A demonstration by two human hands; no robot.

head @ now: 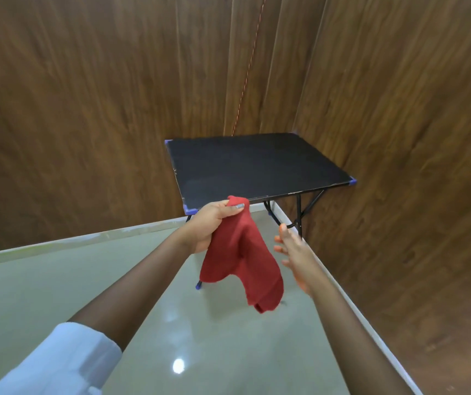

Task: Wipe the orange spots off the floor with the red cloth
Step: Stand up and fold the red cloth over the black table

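Observation:
The red cloth (245, 258) hangs in the air in front of me, above the shiny pale floor (86, 280). My left hand (211, 223) grips its top corner, thumb pressed on the fabric. My right hand (294, 252) is open just right of the hanging cloth, fingers spread and slightly blurred, not touching it. I see no orange spots on the visible floor.
A small black folding table (257, 163) with blue corner caps stands in the room's corner just beyond my hands. Dark wood-panelled walls (86, 109) close the space behind and to the right. A white skirting strip runs along the floor's edges.

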